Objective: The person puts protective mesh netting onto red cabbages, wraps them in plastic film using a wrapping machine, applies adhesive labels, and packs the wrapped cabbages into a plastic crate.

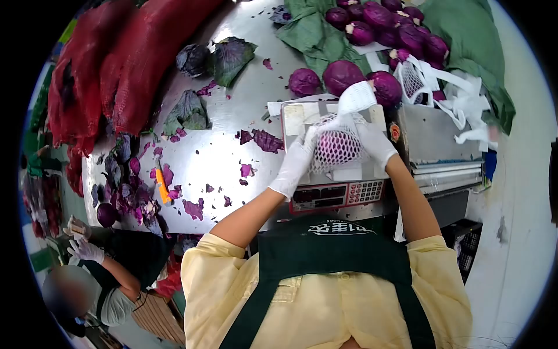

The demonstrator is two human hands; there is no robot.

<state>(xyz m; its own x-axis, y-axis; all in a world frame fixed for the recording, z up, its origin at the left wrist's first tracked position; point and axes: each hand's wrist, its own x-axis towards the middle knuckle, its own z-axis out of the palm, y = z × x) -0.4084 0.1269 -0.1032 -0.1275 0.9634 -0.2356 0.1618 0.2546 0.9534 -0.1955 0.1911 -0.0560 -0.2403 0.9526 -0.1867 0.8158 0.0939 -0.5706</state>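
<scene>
A purple cabbage in a white foam net (337, 146) is between my two gloved hands, over the metal plate of a scale (292, 120). My left hand (299, 160) is wrapped round its left side. My right hand (376, 142) presses on its right side, with the fingers partly behind the net. The loose top end of the net, a white band (356, 99), stands up behind the cabbage. The scale's display and keypad (337, 195) face me. Bare purple cabbages (343, 78) lie just behind the scale.
More cabbages (378, 23) are piled on green cloth (308, 29) at the back right, beside white foam nets (468, 104). Red mesh sacks (139, 64), leaf scraps (192, 110) and an orange knife (161, 185) are on the left. A co-worker (110, 279) is at the lower left.
</scene>
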